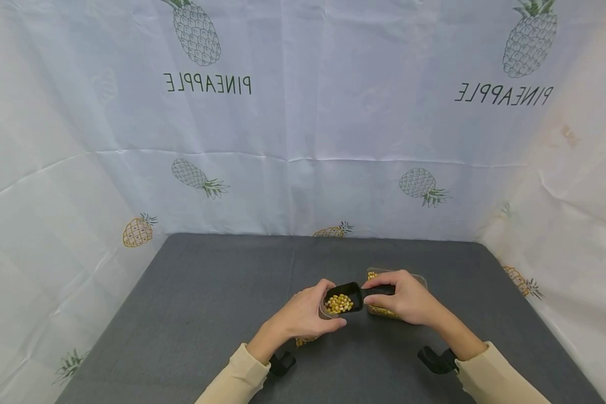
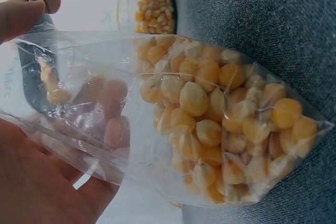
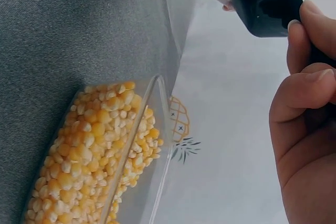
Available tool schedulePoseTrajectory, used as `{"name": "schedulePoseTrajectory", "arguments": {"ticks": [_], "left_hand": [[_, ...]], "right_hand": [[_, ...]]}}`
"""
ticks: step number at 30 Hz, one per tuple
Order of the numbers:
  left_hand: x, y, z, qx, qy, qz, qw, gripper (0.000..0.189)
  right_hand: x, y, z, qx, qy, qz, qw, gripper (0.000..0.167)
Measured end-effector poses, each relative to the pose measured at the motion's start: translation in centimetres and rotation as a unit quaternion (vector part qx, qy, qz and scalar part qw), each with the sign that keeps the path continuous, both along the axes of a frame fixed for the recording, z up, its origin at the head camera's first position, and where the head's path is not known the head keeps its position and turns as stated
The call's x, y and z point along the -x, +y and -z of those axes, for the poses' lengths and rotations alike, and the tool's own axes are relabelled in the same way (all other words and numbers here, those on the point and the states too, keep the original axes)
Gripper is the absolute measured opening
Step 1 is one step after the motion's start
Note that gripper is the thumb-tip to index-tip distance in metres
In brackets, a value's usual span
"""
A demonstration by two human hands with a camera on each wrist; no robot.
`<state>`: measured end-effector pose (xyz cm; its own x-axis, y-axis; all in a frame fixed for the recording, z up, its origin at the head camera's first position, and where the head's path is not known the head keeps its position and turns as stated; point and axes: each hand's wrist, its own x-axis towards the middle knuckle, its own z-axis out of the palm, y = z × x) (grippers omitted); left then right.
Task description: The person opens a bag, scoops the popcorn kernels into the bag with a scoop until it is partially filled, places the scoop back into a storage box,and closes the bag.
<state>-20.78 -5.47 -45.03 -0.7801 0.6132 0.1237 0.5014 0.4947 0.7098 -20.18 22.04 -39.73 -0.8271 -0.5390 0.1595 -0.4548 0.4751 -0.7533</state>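
Observation:
My left hand (image 1: 303, 311) curls round the mouth of a clear plastic bag (image 2: 139, 158). Dried corn kernels (image 2: 205, 129) fill the bag's lower part, which hangs below the hand. In my right hand (image 1: 408, 297) is the handle of a black scoop (image 1: 356, 296), pinched between thumb and fingers. Yellow kernels (image 1: 339, 304) lie in the scoop's bowl, which reaches the bag's mouth between the left thumb and fingers. Behind and below the right hand stands a clear plastic box (image 3: 160, 177) with many corn kernels in it, partly hidden by that hand in the head view.
A dark grey tabletop (image 1: 207, 297) lies under both hands. White cloth with pineapple prints (image 1: 303, 123) hangs along the back and both sides. Black straps (image 1: 436, 360) sit at the wrists, below beige sleeves.

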Motion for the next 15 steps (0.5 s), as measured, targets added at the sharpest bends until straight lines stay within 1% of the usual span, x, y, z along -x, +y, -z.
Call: {"name": "schedulePoseTrajectory", "arguments": {"ticks": [6,15], "left_hand": [[-0.02,0.02,-0.05,0.003,0.006,-0.003,1.0000,0.065],[-0.01,-0.01,-0.05,-0.005,0.004,0.001,1.0000,0.064]], "right_hand": [[-0.10,-0.30,-0.48,-0.006,0.019,-0.012,0.9997,0.026],[-0.33,-0.58,-0.79,-0.024,0.049,-0.013,0.9984,0.026]]}}
